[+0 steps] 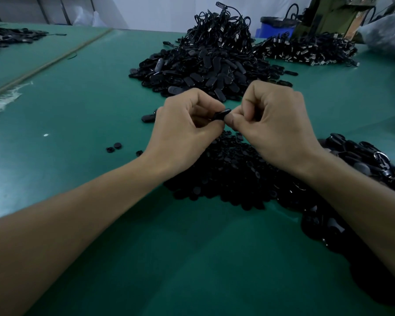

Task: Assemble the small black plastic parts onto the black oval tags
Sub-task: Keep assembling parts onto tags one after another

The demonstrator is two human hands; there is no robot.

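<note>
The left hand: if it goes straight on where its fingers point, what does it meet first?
Most likely the right hand: the left hand points rightward at it, with only the small black piece they both pinch between them. Depth is uncertain.

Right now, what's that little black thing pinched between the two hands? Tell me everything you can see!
The black piece is small, dark and looks like smooth plastic, with a faint shine along its rounded top edge. Only a bit shows; the rest is hidden, so I cannot tell whether it is one part or two pressed together. It is held in the air, pinched by the left hand on one side and the right hand on the other.
</note>
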